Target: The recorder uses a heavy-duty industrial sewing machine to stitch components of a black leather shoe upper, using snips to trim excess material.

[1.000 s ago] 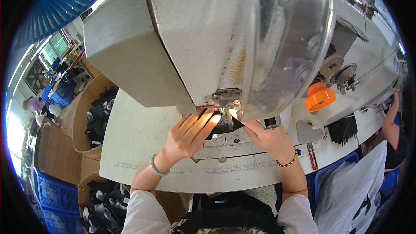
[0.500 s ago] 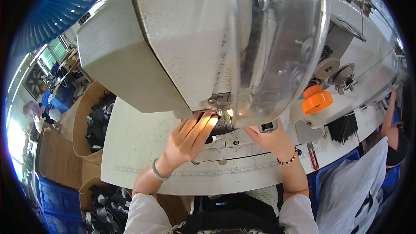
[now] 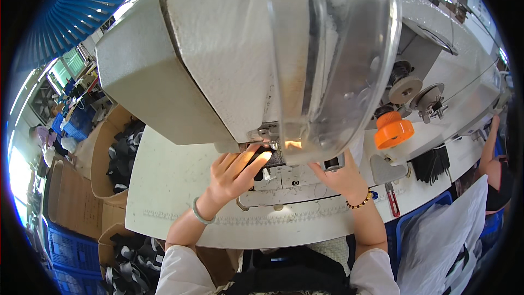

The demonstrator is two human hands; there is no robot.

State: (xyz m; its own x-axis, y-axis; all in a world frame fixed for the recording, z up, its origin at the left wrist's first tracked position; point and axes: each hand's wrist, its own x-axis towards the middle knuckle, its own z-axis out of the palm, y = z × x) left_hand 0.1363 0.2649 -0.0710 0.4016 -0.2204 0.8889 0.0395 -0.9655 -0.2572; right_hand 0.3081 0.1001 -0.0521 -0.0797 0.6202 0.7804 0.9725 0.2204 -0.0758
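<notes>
A large off-white sewing machine fills the middle of the head view, its small lamp lighting the needle area. At that spot my left hand grips a small black and grey fabric piece, thumb and fingers closed about its left side. Part of the piece is hidden by the fingers and the machine head. My right hand is at the right of the needle area, with its thumb pointing toward the piece. Its other fingers are hidden behind the machine's clear cover and a dark fitting.
On the white table, red-handled snips, a grey heart-shaped plate and black strips lie to the right. An orange knob juts from the machine. Cardboard boxes of dark pieces stand left; a white plastic bag stands right.
The fabric piece has shifted and turned under the machine head, and less of its grey face shows. My left hand has moved slightly with it, thumb and fingers farther apart. The view has shifted a little.
</notes>
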